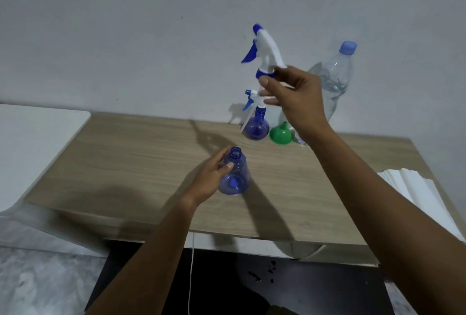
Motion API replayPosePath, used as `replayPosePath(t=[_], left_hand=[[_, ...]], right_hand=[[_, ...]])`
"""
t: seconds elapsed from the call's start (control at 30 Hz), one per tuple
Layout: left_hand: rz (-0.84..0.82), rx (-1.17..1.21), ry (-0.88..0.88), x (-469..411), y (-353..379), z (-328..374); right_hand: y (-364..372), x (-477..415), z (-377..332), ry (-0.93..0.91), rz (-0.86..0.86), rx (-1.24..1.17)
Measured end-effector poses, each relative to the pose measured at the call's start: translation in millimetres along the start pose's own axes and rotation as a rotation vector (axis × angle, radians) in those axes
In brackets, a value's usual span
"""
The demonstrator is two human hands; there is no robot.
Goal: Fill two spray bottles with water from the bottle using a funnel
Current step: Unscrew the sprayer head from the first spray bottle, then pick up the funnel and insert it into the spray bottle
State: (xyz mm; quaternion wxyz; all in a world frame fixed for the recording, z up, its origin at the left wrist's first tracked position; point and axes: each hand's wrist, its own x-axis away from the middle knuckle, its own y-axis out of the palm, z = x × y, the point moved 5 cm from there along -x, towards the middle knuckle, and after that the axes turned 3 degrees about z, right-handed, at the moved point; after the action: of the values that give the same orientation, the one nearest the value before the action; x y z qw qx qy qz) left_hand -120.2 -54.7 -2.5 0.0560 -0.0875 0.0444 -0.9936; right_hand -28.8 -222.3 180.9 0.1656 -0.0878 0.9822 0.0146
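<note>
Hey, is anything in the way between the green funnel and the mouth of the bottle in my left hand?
Nothing visible blocks it. The open spray bottle has an uncovered mouth, and the right hand holds the spray head lifted above the green funnel.

place: probably a home room | cues: wood-grain table (151,163), bare white wall (126,25), speckled floor (37,284)

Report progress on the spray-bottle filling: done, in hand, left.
Done: the near spray bottle is open, its spray head off. In hand: the right hand holds that head aloft; the left hand grips the open bottle on the table. Left: the green funnel lies unused, the water bottle is capped, the second spray bottle wears its head, so both fills remain.
</note>
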Motion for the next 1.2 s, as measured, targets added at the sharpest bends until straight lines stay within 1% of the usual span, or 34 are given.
replayPosePath(t=[0.07,0.13,0.23,0.33,0.43,0.6,0.77,0.97,1.1,1.2], left_hand=[[0.011,-0.006,0.015,-1.6,-2.2,2.6],[0.039,-0.015,0.047,-2.8,-3.8,5.3],[0.075,-0.092,0.104,-3.4,-3.3,7.7],[0.111,-0.102,0.123,-1.5,-2.3,3.9],[0.126,-0.083,0.131,0.7,0.4,1.8],[0.156,-0.033,0.137,0.6,5.3,1.0],[0.145,-0.009,0.149,2.6,7.3,2.0],[0.142,-0.043,0.143,2.3,6.4,1.6],[0.149,-0.056,0.130,3.6,5.7,3.1],[0.149,-0.060,0.117,4.2,5.4,5.1]], right_hand=[[-5.4,-11.0,-7.5,-0.052,0.037,0.037],[-7.6,-19.0,1.9,-0.072,0.024,0.166],[-8.0,-18.1,49.5,0.018,-0.023,0.457],[-12.5,-0.8,107.2,0.106,-0.090,0.757],[-17.0,16.8,159.5,0.165,-0.148,0.929],[-18.9,32.8,204.7,0.263,-0.175,1.024],[-13.0,40.2,223.5,0.229,-0.233,1.072],[-11.5,45.9,233.4,0.251,-0.217,1.045],[-11.4,48.9,237.1,0.220,-0.188,1.022],[-8.4,51.5,237.0,0.194,-0.201,1.012]])
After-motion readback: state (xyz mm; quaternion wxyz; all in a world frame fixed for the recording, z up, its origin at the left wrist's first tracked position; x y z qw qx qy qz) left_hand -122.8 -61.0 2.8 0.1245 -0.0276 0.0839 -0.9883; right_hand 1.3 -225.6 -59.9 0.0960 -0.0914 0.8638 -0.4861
